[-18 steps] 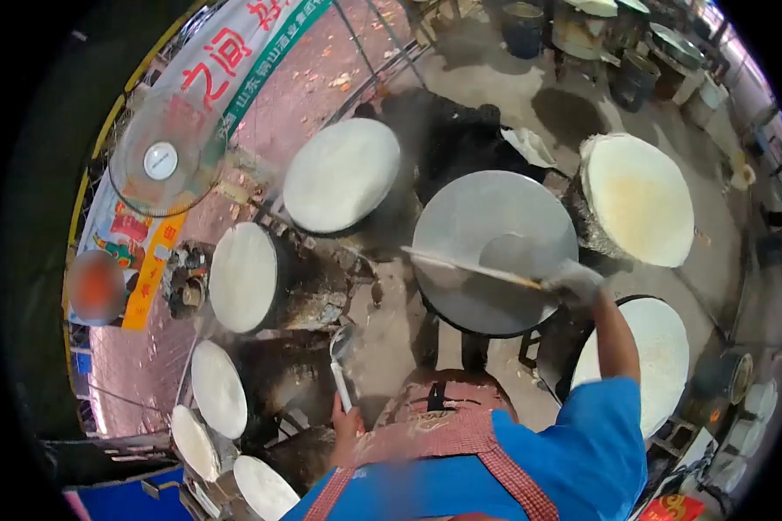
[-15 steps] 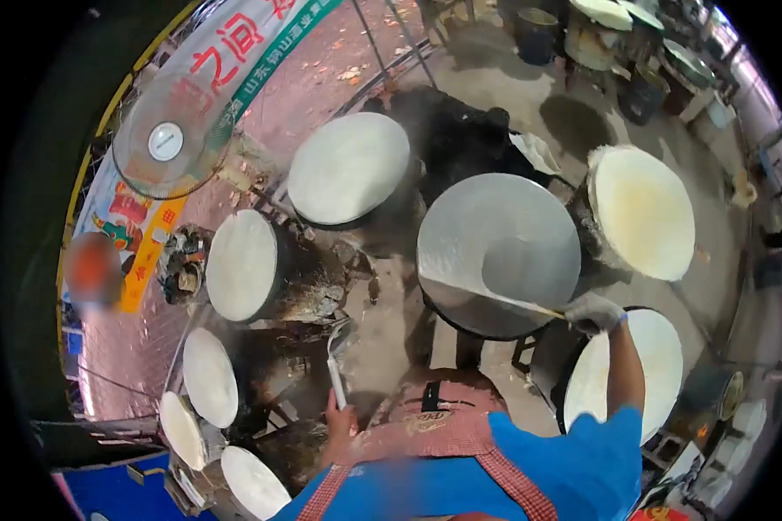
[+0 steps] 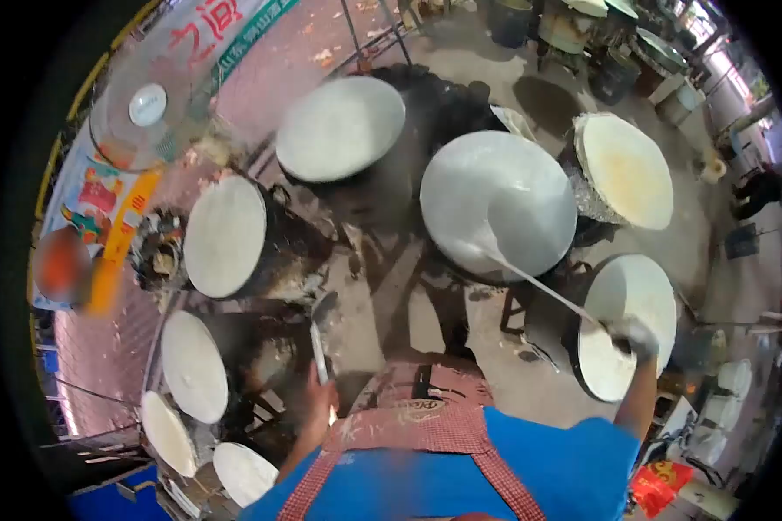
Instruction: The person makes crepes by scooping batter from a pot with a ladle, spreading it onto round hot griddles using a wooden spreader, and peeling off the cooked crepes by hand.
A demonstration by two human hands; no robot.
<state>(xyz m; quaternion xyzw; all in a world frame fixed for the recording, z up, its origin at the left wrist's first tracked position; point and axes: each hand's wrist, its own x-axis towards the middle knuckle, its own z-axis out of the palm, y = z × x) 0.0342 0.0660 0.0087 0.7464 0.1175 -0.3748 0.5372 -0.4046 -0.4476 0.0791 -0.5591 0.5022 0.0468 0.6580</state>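
Observation:
A ladle (image 3: 319,347) with a pale handle is gripped by my bare left hand (image 3: 321,399), its dark bowl pointing away from me. My right hand (image 3: 634,337), in a grey glove, is closed round the end of a long thin stick (image 3: 543,288). The stick's far end reaches onto the round grey griddle (image 3: 487,182), whose surface looks wet and shiny. Beneath my right hand lies another round griddle, coated with a white layer (image 3: 621,291).
Pale-topped round griddles (image 3: 341,128) stand to the left, and another (image 3: 627,172) at the right with a yellowish centre. A fan (image 3: 148,105) and a banner (image 3: 204,35) are at upper left. Buckets (image 3: 510,22) stand at the back. A red bag (image 3: 660,486) lies at lower right.
My right hand has moved right and toward me, drawing the stick toward the griddle's near edge. My left hand still holds the ladle. The view has shifted.

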